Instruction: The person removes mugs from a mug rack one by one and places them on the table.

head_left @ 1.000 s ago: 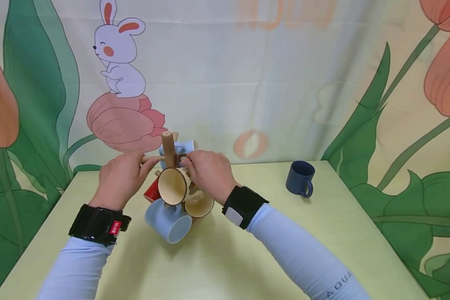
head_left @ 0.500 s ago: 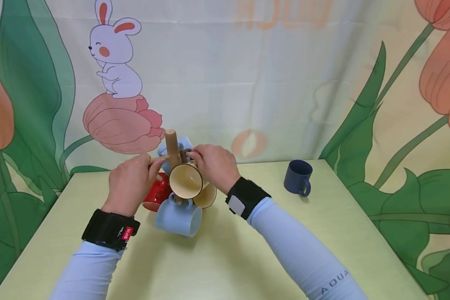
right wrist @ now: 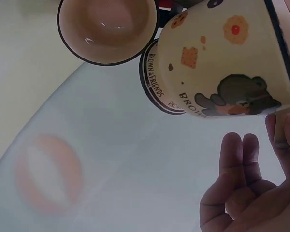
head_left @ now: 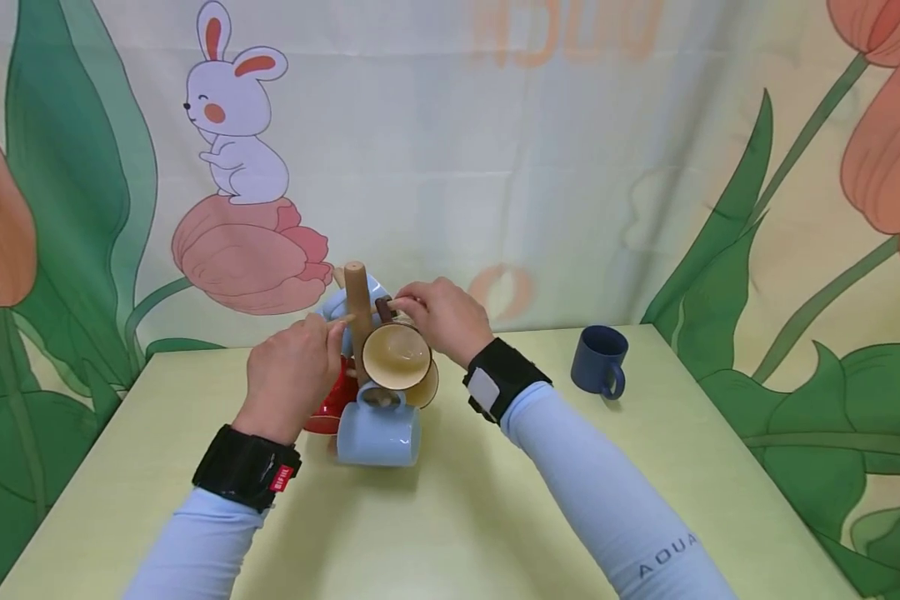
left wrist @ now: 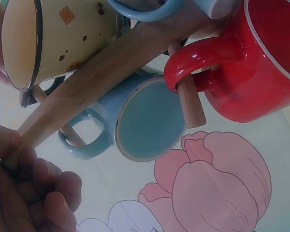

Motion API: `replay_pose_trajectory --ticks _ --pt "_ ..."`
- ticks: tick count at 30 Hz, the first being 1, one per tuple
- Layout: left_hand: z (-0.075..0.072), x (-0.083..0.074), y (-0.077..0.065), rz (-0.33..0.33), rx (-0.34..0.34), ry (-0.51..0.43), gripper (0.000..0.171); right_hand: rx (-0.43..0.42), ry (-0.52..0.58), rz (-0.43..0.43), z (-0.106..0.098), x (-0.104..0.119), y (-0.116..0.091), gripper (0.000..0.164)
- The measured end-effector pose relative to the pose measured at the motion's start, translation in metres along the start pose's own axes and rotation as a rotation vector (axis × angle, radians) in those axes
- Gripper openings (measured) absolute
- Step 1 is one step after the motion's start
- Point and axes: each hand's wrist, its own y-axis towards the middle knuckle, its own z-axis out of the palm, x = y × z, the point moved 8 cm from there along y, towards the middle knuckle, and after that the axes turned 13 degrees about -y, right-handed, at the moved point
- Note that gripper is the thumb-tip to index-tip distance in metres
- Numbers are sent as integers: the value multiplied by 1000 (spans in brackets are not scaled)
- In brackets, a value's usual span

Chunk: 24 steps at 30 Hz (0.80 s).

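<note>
A wooden mug tree [head_left: 357, 304] carries several mugs on its pegs. My left hand [head_left: 288, 379] grips an upper peg on its left side. On the right, my right hand [head_left: 450, 321] pinches the tip of another upper peg [right wrist: 280, 129], which passes through the handle of a cream bear-print mug [head_left: 397, 357]. Below that, a light blue mug [head_left: 378, 435] hangs at the front with its handle up. A red mug [left wrist: 261, 72] hangs to the left, partly behind my left hand. Behind the post is another light blue mug [left wrist: 150, 118]. A second cream mug [right wrist: 108, 29] hangs lower right.
A dark blue mug [head_left: 598, 360] stands upright at the back right of the pale table [head_left: 525, 500], its handle toward the front right. Behind the table hangs a printed cloth [head_left: 570, 167] with a rabbit and tulips.
Both hands have shifted right with the pegs, and the mug tree has moved right and turned. The front light blue mug has swung round to the right. The dark blue mug stays put.
</note>
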Motion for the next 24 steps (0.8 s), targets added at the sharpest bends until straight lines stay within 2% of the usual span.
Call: replay_pose_trajectory --ticks 5,15,21,24 --pt "3 -7 3 -13 30 27 39 19 42 -11 -3 -4 6 30" --pt "5 -27 4 63 -63 54 41 138 156 27 1 -16 19 33" --pt "9 -32 2 83 -66 55 42 162 179 63 6 -21 19 35" --pt "8 -33 1 101 -65 89 43 149 179 75 8 -21 18 35"
